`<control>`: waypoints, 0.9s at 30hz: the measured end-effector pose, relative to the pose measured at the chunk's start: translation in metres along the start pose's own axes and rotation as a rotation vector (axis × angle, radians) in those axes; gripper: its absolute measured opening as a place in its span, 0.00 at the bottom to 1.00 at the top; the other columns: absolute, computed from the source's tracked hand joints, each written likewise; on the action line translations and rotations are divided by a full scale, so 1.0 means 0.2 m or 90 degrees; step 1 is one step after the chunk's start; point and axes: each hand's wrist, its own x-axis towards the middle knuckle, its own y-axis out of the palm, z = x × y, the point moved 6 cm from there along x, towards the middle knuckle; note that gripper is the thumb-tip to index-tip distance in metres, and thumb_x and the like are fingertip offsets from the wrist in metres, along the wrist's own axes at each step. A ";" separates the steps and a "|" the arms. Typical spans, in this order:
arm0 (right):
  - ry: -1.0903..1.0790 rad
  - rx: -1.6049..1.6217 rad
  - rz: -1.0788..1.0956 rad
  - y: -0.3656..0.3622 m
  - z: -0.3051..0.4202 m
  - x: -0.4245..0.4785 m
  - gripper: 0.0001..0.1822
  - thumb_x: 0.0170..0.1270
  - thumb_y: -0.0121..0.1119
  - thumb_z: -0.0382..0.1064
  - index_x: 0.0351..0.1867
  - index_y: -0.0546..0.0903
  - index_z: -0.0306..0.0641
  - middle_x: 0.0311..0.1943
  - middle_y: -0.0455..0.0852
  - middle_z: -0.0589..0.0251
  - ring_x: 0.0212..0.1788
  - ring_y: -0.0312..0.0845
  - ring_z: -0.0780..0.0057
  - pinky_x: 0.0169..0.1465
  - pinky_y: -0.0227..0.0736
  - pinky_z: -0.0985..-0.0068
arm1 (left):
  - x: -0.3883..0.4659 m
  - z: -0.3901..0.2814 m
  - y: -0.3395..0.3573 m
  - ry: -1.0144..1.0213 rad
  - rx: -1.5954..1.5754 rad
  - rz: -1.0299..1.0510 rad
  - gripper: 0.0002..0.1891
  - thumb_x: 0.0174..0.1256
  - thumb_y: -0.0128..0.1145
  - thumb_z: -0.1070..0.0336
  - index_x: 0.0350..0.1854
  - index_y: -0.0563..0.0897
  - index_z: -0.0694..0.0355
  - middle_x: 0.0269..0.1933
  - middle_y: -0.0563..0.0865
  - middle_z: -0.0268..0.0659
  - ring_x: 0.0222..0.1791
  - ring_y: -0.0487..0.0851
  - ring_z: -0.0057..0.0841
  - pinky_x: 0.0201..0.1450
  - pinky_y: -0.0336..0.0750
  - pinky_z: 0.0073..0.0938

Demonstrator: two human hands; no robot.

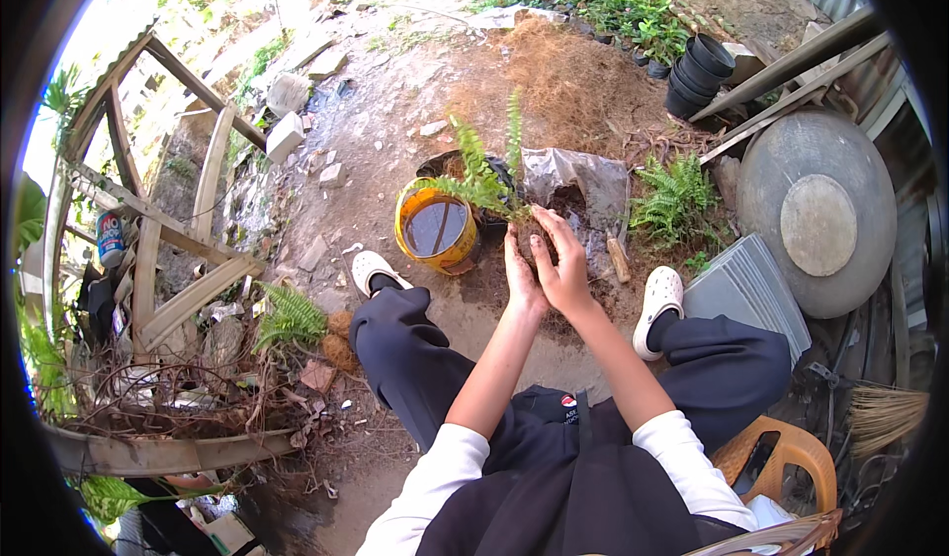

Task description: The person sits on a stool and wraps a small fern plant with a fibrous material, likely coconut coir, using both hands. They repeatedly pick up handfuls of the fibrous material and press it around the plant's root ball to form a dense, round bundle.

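Observation:
My left hand (523,270) and my right hand (562,259) are cupped together around the brown root ball (528,239) of a small fern. The fern's green fronds (474,163) rise from between my fingertips and lean up and left. Just left of my hands stands a yellow bucket (406,222) with dark liquid and a stick-like strip in it. A black pot or bag, partly hidden by the fronds, lies behind the bucket. Right of my hands are an open pale plastic sack (586,167) with brown material inside and a wooden handle (618,259), its far end hidden.
Another fern (673,196) grows at the right, near grey stacked sheets (749,289) and a large round grey basin (815,141). Stacked black pots (697,74) and loose brown fibre (549,74) lie farther back. A wooden frame (167,237) stands left; an orange plastic chair (804,445) is at lower right.

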 end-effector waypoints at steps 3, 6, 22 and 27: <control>-0.012 -0.015 -0.090 -0.03 0.08 -0.01 0.15 0.62 0.54 0.40 0.48 0.79 0.36 0.45 0.81 0.49 0.50 0.75 0.50 0.55 0.66 0.59 | 0.04 0.01 -0.01 0.017 0.037 0.050 0.27 0.70 0.35 0.44 0.63 0.67 0.55 0.63 0.70 0.38 0.65 0.65 0.31 0.67 0.61 0.33; -0.030 -0.036 -0.031 0.00 -0.05 -0.05 0.17 0.62 0.54 0.40 0.50 0.77 0.34 0.48 0.79 0.48 0.53 0.73 0.52 0.58 0.65 0.61 | 0.03 0.01 -0.01 -0.006 0.016 0.049 0.27 0.71 0.34 0.44 0.63 0.67 0.55 0.64 0.69 0.38 0.65 0.64 0.31 0.66 0.62 0.32; -0.064 -0.075 0.082 -0.10 0.05 0.07 0.24 0.57 0.59 0.46 0.51 0.75 0.32 0.53 0.74 0.50 0.56 0.69 0.54 0.60 0.61 0.63 | -0.06 -0.01 0.13 -0.070 0.007 0.016 0.23 0.69 0.38 0.46 0.57 0.71 0.56 0.55 0.76 0.37 0.55 0.74 0.29 0.59 0.69 0.35; 0.225 0.236 0.014 -0.08 -0.10 -0.03 0.27 0.56 0.64 0.41 0.56 0.71 0.34 0.54 0.74 0.54 0.56 0.71 0.64 0.60 0.63 0.68 | -0.08 -0.02 0.16 -0.065 0.062 0.011 0.24 0.72 0.33 0.48 0.58 0.70 0.58 0.57 0.74 0.37 0.58 0.72 0.29 0.61 0.68 0.35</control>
